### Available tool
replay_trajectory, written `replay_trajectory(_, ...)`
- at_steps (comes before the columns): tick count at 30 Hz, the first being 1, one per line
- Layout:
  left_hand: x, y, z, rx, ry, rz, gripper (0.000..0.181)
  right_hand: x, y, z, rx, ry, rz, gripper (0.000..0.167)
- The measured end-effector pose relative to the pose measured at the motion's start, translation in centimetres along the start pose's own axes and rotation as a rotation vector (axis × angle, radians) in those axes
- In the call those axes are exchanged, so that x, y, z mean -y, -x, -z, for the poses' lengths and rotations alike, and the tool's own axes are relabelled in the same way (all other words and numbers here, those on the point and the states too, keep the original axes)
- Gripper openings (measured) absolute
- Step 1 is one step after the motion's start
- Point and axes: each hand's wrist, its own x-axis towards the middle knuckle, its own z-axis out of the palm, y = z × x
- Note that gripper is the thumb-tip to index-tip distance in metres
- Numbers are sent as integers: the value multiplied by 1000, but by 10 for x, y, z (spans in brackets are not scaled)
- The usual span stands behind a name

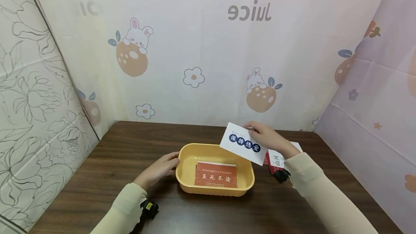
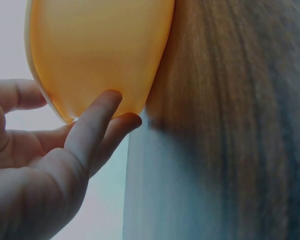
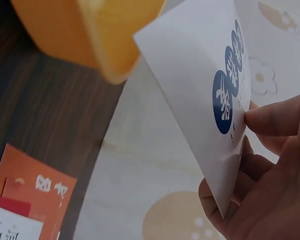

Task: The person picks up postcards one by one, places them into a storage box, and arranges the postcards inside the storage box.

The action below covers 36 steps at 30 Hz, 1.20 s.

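My right hand point(image 1: 268, 138) pinches a white card point(image 1: 243, 143) with blue circles by its edge, tilted above the right rim of a yellow basket point(image 1: 214, 191). In the right wrist view the thumb of the hand point(image 3: 270, 165) lies on the card's point(image 3: 195, 85) printed face, fingers behind. An orange-red card point(image 1: 216, 174) with white writing lies in the basket. The left hand point(image 1: 159, 169) touches the basket's left end; in the left wrist view the fingers of that hand point(image 2: 55, 155) rest against the yellow wall point(image 2: 100, 55).
Several more cards point(image 1: 276, 160), white and red, lie on the dark wooden table point(image 1: 136, 140) right of the basket, partly hidden by the right forearm. Patterned cloth point(image 1: 198, 46) hangs behind the table and at its sides.
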Motion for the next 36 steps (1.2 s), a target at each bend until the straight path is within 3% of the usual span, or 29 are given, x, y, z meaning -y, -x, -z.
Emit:
replay_trajectory(15,0,0,0,3,-1,-2,53,31,-15,-28,121,82,68,28)
replay_trajectory(21,0,0,0,-5,-2,1,52,44,-17,-35,174,128,60,26)
replay_trajectory(36,1,-1,-1,-16,-7,9,52,50,-28,-55,313,173,75,19)
